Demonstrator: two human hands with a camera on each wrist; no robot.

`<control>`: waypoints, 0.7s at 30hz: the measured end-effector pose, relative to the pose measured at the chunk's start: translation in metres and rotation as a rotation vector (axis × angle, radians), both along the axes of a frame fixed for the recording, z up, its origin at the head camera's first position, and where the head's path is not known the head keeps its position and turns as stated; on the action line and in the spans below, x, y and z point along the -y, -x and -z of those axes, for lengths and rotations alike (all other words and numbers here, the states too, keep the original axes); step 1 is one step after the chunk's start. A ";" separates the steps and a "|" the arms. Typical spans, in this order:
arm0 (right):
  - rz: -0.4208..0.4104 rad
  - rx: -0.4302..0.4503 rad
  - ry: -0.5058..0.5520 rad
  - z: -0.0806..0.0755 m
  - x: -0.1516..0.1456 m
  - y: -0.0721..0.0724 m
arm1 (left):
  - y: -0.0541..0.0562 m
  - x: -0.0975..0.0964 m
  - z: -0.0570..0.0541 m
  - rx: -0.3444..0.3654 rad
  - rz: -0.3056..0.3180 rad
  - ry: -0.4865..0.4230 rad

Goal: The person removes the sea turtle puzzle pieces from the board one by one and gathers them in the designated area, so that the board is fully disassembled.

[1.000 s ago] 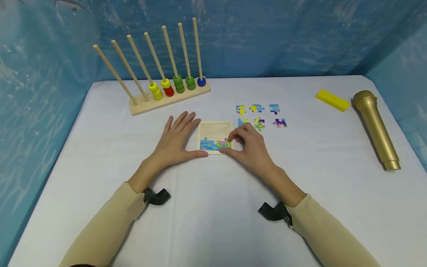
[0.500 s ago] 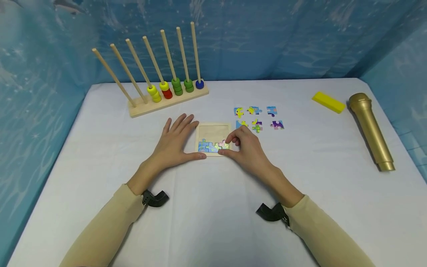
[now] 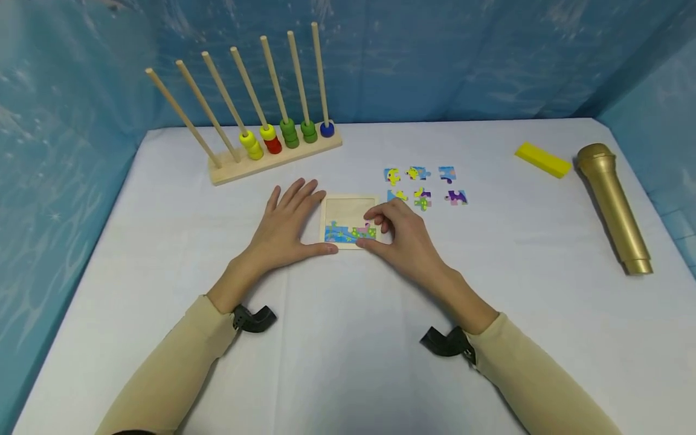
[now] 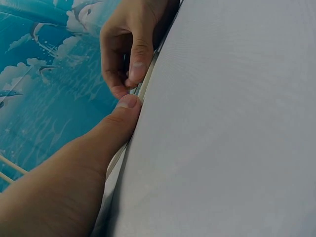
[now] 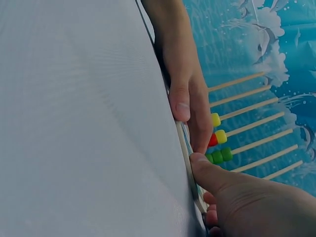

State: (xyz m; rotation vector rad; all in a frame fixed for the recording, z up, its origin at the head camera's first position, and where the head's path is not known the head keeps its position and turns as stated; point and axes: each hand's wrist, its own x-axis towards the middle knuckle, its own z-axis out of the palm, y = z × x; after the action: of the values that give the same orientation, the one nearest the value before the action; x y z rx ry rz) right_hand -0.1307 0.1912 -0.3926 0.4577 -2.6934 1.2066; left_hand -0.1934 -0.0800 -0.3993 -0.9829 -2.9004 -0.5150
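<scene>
A small wooden puzzle tray (image 3: 350,246) lies on the table, with joined jigsaw pieces (image 3: 338,234) along its near side and bare wood behind them. My left hand (image 3: 285,226) spreads around the tray's left side, fingertips at the far left corner and thumb on the near rim. Over the right side is my right hand (image 3: 405,235), its thumb at the near rim by a pink and green jigsaw piece (image 3: 365,232). Its index finger reaches over the tray beyond that piece, apart from the thumb, and the other fingers are curled. Both thumbs show at the rim in the wrist views.
Several loose jigsaw pieces (image 3: 423,199) lie in two rows right of the tray. A wooden bead abacus (image 3: 277,160) with upright rods stands at the back left. At the right are a yellow block (image 3: 542,160) and a gold microphone (image 3: 614,208).
My right index finger has shifted away from the pink and green piece toward the far side of the tray. My left hand keeps its place, and the joined pieces stay where they were.
</scene>
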 end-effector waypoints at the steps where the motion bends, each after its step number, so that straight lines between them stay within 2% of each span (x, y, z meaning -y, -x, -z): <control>1: 0.004 0.002 -0.004 -0.001 0.000 0.000 | 0.000 0.000 -0.001 -0.001 -0.001 0.000; 7: 0.020 0.055 -0.016 -0.005 0.003 0.001 | 0.001 0.000 -0.001 0.009 -0.003 0.005; 13: 0.029 0.153 -0.020 -0.013 0.007 0.001 | 0.001 0.001 0.000 0.009 -0.006 0.005; 21: 0.021 0.132 0.047 -0.008 0.010 0.003 | 0.001 0.002 0.000 0.003 -0.001 -0.005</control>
State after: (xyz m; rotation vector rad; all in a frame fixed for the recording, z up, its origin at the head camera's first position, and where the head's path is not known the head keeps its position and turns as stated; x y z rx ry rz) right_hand -0.1332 0.1811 -0.3844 0.3540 -2.7636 1.3353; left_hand -0.1946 -0.0816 -0.3994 -0.9812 -2.9010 -0.5237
